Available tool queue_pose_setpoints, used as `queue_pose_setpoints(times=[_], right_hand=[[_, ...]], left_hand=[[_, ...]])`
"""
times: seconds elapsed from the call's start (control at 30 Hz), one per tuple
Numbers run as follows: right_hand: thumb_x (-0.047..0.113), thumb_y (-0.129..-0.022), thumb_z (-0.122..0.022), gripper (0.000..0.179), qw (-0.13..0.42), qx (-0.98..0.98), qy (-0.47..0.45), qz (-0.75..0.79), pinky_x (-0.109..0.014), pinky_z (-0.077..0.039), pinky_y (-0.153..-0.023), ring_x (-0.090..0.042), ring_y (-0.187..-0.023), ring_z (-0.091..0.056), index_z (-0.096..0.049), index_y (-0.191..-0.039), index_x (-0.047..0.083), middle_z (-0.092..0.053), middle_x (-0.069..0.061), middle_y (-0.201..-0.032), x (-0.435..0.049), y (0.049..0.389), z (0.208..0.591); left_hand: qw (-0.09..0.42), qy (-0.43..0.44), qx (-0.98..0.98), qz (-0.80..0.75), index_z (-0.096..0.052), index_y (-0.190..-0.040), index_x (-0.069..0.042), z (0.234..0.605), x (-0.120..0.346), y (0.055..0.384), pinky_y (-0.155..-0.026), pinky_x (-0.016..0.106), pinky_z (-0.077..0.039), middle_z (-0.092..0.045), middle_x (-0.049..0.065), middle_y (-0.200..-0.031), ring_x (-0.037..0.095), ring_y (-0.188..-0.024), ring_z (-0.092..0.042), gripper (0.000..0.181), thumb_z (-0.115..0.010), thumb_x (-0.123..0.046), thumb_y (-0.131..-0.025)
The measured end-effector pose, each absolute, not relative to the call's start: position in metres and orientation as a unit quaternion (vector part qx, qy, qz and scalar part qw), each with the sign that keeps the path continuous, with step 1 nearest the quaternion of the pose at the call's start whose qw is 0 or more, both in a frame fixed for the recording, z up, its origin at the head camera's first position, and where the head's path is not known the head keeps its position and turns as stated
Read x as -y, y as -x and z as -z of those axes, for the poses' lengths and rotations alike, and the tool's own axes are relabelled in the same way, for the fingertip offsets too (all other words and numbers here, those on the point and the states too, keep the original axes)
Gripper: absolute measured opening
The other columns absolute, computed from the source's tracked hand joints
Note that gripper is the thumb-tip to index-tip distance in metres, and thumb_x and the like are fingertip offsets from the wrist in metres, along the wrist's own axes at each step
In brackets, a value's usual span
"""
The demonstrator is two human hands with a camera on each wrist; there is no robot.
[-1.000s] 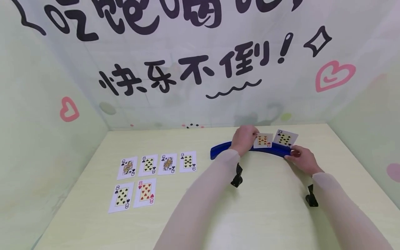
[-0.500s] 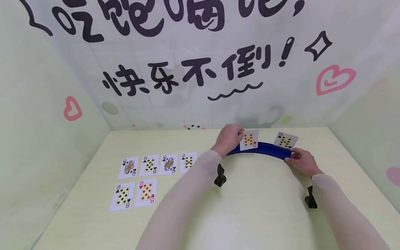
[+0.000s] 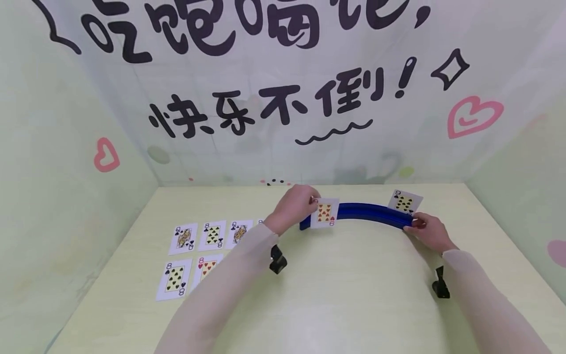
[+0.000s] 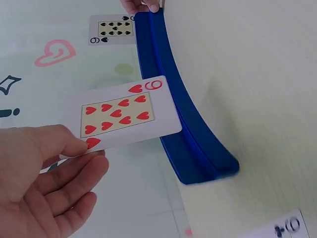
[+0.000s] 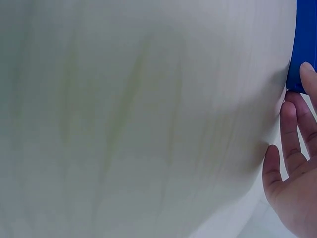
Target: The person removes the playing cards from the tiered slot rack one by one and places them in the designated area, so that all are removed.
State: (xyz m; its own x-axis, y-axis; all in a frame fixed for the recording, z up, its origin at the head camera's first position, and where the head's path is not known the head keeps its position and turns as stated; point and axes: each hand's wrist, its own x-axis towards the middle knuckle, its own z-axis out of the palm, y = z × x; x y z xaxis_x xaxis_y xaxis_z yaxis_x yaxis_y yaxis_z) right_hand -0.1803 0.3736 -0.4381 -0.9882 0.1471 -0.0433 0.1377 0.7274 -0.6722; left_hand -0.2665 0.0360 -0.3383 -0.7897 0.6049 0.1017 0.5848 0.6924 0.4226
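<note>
A nine of hearts playing card [image 4: 116, 113] is pinched by its corner between the thumb and fingers of my left hand [image 3: 293, 207], face toward me. It overlaps the left part of a curved blue card holder [image 3: 371, 212] in the head view. At the holder's right end, my right hand [image 3: 429, 231] grips the tip with its thumb [image 5: 308, 79] on the front and fingers at the end. Standing in the holder near that hand is a nine of spades [image 3: 404, 202], leaning back. The holder's groove shows bare between the two cards.
Left of the holder, several cards lie face up in two rows, among them a queen of spades [image 3: 183, 239], an eight of clubs [image 3: 214, 235] and an eight of spades [image 3: 175, 279]. My left sleeve [image 3: 221, 290] covers part of them. A printed cloth wall [image 3: 247, 162] rises behind the table.
My left hand has carried the nine of hearts leftward along the holder, from beside the nine of spades to near the left end. My right hand has stayed at the right end.
</note>
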Motion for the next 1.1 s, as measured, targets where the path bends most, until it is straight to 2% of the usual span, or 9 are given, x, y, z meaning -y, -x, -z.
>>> queue_pose_setpoints(times=[0.3, 0.53, 0.77, 1.1], right_hand=[[0.018, -0.089, -0.060, 0.053, 0.001, 0.933, 0.070, -0.354, -0.053, -0.041, -0.084, -0.043, -0.098, -0.049, -0.039, -0.123, -0.017, -0.053, -0.031, -0.104, -0.377, 0.179, 0.438], [0.020, -0.089, -0.060, 0.055, -0.003, 0.930, 0.072, -0.360, -0.053, -0.040, -0.086, -0.044, -0.100, -0.048, -0.037, -0.125, -0.016, -0.052, -0.031, -0.107, -0.378, 0.181, 0.439], [0.019, -0.089, -0.060, 0.054, -0.002, 0.932, 0.070, -0.355, -0.053, -0.040, -0.084, -0.044, -0.099, -0.048, -0.038, -0.123, -0.017, -0.052, -0.032, -0.105, -0.376, 0.181, 0.437], [0.019, -0.089, -0.060, 0.054, -0.008, 0.933, 0.071, -0.352, -0.053, -0.041, -0.083, -0.044, -0.097, -0.048, -0.038, -0.123, -0.017, -0.052, -0.032, -0.105, -0.375, 0.180, 0.440]], left_hand=[[0.052, -0.327, -0.916, -0.228, -0.069, -0.099, -0.003, 0.338, 0.016, 0.259, -0.051, 0.021, -0.036, -0.064, 0.004, -0.086, 0.011, -0.055, -0.045, 0.020, -0.054, -0.001, -0.086], [0.077, -0.330, -0.917, -0.213, -0.069, -0.095, -0.003, 0.335, 0.050, 0.257, -0.057, 0.023, -0.041, -0.061, 0.002, -0.082, 0.012, -0.061, -0.048, 0.016, -0.057, -0.001, -0.085], [0.120, -0.339, -0.909, -0.210, -0.067, -0.091, -0.004, 0.335, 0.086, 0.258, -0.059, 0.027, -0.037, -0.048, 0.001, -0.064, 0.012, -0.057, -0.039, 0.011, -0.059, -0.001, -0.085], [0.191, -0.287, -0.914, -0.216, -0.064, -0.098, 0.002, 0.338, 0.129, 0.246, -0.054, 0.026, -0.041, -0.052, 0.003, -0.067, 0.013, -0.058, -0.046, 0.015, -0.059, 0.001, -0.085]])
